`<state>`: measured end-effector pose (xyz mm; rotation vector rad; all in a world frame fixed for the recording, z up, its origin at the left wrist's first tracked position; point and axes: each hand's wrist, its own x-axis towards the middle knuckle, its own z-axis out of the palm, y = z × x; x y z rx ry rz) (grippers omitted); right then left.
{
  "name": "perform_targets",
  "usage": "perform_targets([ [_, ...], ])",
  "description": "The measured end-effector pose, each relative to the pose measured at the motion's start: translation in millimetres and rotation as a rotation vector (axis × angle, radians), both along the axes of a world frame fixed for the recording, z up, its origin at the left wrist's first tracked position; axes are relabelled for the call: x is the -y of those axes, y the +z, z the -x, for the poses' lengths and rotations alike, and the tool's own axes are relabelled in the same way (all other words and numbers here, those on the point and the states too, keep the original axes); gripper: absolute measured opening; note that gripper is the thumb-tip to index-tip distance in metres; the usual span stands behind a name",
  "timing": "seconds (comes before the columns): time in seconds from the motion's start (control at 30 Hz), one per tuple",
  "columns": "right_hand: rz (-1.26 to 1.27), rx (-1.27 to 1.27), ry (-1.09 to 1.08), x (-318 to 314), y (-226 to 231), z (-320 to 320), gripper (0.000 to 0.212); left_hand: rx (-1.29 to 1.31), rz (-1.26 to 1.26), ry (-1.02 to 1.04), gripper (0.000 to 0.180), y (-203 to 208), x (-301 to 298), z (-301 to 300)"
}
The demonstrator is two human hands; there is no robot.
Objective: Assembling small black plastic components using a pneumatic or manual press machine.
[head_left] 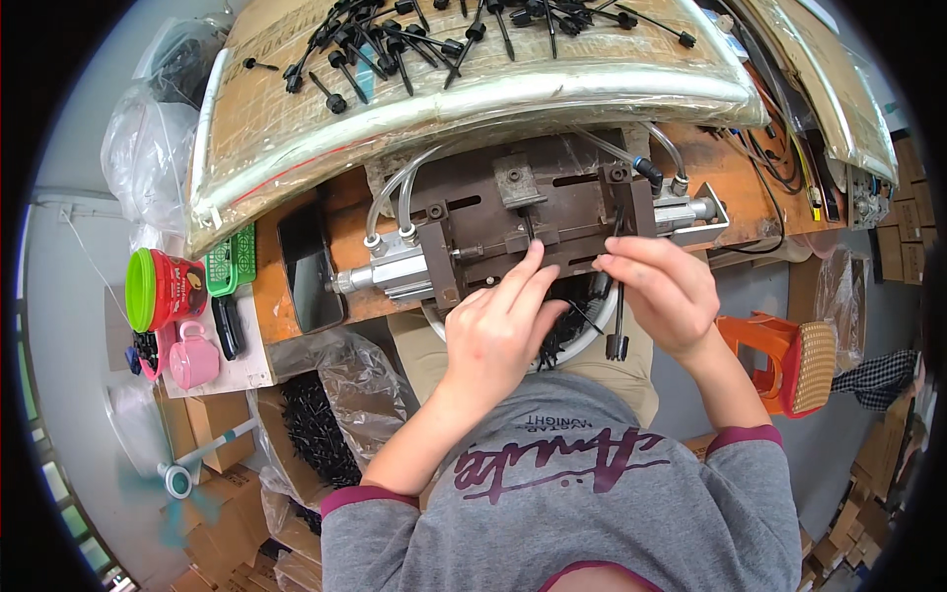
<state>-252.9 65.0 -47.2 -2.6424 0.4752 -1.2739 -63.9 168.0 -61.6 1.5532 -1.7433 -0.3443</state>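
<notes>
My left hand is over the front middle of a dark metal fixture. Its fingers are stretched out, with the index fingertip at a small black part seated in the fixture's centre. My right hand is closed in a pinch beside the fixture's right end block. At its fingertips hangs a thin black rod with a ribbed knob at its lower end. Below my left thumb, more black rods show above my lap, partly hidden by the hand.
A plastic-wrapped cardboard platform carries several black knobbed rods behind the fixture. Air cylinders with clear hoses flank the fixture. A phone, green basket and pink mug are left. An orange stool stands right.
</notes>
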Motion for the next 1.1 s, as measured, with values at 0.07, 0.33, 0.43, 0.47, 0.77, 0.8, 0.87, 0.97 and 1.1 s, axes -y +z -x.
perform_targets([
  [0.07,0.071,-0.079,0.046,-5,2,3,0.029,-0.427,-0.029,-0.022,0.039,13,0,8],
  [0.33,-0.165,-0.007,0.046,-14,-4,-8,0.031,-0.185,0.073,0.058,0.032,14,-11,3],
  [0.43,-0.460,0.094,-0.033,-18,-5,-8,0.034,0.130,0.098,0.063,0.031,-6,-12,-1],
  [0.47,-0.532,0.120,-0.049,-19,-1,-9,0.035,0.196,0.113,0.037,0.031,-10,-10,-1],
  [0.77,-0.644,0.153,0.063,-21,16,-3,0.050,0.366,0.064,-0.005,0.029,-6,5,-1],
  [0.8,-0.574,0.160,0.061,-21,14,-2,0.046,0.381,0.037,-0.001,0.027,-3,4,0],
  [0.87,-0.529,0.229,0.057,-22,9,-5,0.038,0.419,0.018,-0.014,0.028,-1,3,-2],
  [0.97,-0.454,0.144,-0.032,-25,7,-2,0.026,0.165,-0.086,-0.033,0.023,18,11,-1],
  [1.1,-0.278,0.028,-0.110,-32,-14,-4,0.023,0.300,0.372,0.088,0.024,57,61,-31],
])
